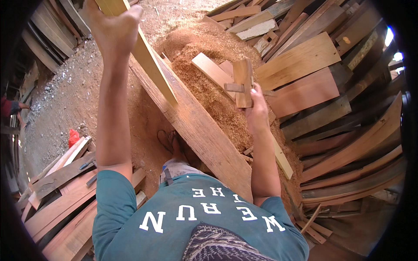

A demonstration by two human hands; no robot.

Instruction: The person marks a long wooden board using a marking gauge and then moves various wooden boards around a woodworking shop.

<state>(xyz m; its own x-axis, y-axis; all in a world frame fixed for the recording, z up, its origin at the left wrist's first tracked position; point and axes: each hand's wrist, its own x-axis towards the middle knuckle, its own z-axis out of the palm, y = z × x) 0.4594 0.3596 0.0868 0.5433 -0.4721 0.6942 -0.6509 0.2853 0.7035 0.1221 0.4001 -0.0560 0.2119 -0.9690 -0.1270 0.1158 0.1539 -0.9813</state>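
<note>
My left hand is closed around the upper part of a long, pale wooden strip. The strip slants down to the right, its lower end over a wide plank. To the right, my right hand grips a wooden marking gauge, a flat block with a short bar crossing through it. The gauge is held up above the shavings, apart from the strip. Whether the strip's lower end rests on the plank or hovers just over it, I cannot tell.
Wood shavings heap beyond the plank. Stacked boards and curved timbers line the right side. More offcuts lie at the lower left, near a red bag. Part of another person shows at the far left.
</note>
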